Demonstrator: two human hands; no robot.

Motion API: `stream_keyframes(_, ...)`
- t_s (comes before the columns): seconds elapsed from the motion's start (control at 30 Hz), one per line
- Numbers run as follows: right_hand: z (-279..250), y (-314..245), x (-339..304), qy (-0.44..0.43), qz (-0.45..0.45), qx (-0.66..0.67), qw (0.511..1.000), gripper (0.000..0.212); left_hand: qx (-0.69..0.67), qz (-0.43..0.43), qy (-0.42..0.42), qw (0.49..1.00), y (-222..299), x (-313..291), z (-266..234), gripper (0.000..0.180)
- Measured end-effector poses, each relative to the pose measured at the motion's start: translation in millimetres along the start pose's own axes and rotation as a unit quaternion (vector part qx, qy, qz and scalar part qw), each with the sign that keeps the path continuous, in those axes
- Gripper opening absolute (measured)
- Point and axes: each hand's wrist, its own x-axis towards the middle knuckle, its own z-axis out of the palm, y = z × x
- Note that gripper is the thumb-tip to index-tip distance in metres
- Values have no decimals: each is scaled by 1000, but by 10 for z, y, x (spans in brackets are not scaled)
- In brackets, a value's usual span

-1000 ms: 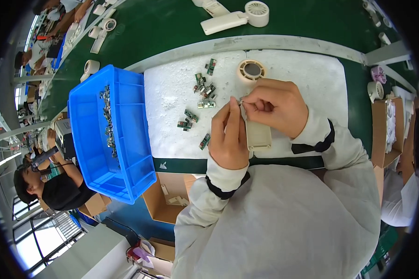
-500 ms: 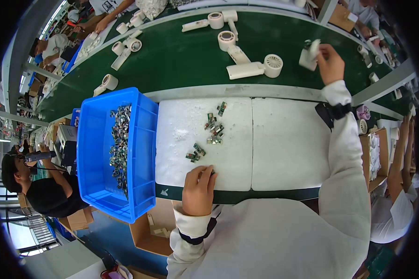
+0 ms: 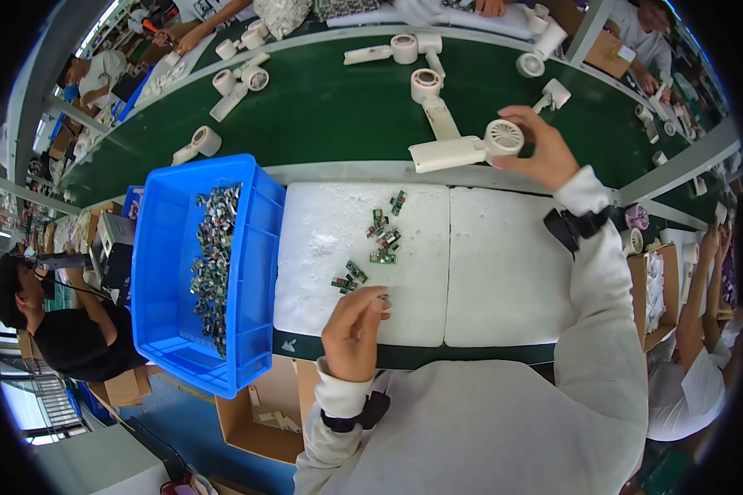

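My right hand (image 3: 545, 153) reaches over the green conveyor belt, its thumb and fingers closed around the round grilled head of a white handheld fan (image 3: 450, 154). The fan's handle points left, near the belt's close edge. Low over the white foam pad (image 3: 322, 305), my left hand (image 3: 353, 334) pinches a small circuit board (image 3: 385, 299) between thumb and fingertips; most of the board is hidden. Several small green circuit boards (image 3: 383, 239) lie loose on the pad just beyond that hand, with more boards (image 3: 352, 276) closer to it.
A blue bin (image 3: 256, 272) with a heap of circuit boards (image 3: 215, 264) stands left of the pad. More white fans (image 3: 434, 107) rest on the green belt (image 3: 322, 107). Below is an open cardboard box (image 3: 256, 425). Other people work at both sides and across the belt.
My right hand has let go of a white fan piece at the belt's right and moved left onto another fan's head. My left hand stays low over the pad, turned slightly.
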Motion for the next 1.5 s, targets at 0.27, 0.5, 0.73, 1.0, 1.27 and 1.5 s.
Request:
stream_keyframes(0.27,-74,-492,-429,-211,21,149,966,59,-193,-30,-26,980,-49,62,-93,20)
stream_keyframes(0.5,594,-573,-342,-225,-65,-201,951,43,-60,42,-64,995,115,85,353,25)
stream_keyframes(0.73,783,-939,-757,78,-13,-318,945,43,46,63,-161,984,14,12,518,26)
stream_keyframes(1.0,1067,-793,-937,-132,-90,-155,975,23,82,70,-206,973,9,57,542,30)
stream_keyframes(1.27,1011,-696,-921,-113,-201,-192,954,20,17,29,-175,984,-57,11,590,29)
stream_keyframes(1.5,1196,-694,-917,0,-118,-82,990,12,-64,-30,-128,989,81,40,563,30)
